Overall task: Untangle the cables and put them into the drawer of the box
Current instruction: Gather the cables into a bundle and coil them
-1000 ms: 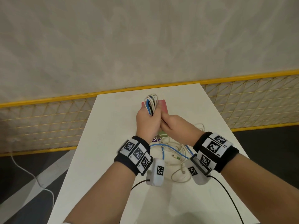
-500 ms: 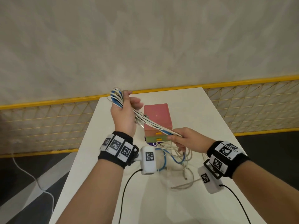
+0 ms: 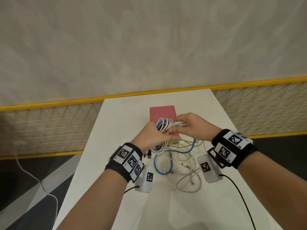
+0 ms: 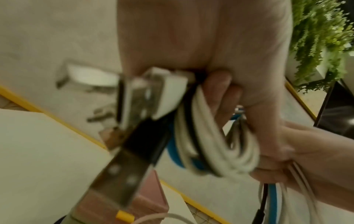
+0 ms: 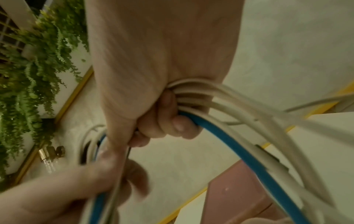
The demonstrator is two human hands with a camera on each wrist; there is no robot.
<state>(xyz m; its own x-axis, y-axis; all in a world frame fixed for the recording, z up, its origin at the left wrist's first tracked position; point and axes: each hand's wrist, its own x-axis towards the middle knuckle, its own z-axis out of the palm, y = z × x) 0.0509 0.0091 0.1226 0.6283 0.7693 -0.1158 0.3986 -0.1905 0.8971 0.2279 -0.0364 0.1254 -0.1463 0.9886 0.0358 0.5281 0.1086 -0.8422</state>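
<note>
1. We stood at a white table (image 3: 116, 163) that reached to a yellow-framed mesh fence (image 3: 49, 123) at its far end.
2. A pink box (image 3: 162, 113) sat near the far end of the table, with our hands just in front of it; its drawer was hidden from us.
3. Our left hand (image 3: 149, 136) was clenched around a coiled bundle of cables (image 3: 166, 127), white, blue and black, held above the table against the front of the box.
4. Our right hand (image 3: 194, 125) was closed on the strands running out of that coil, fingers curled around them.
5. More loose cables (image 3: 179, 163) lay tangled on the table between our wrists, among them a blue loop (image 3: 163, 165).
</note>
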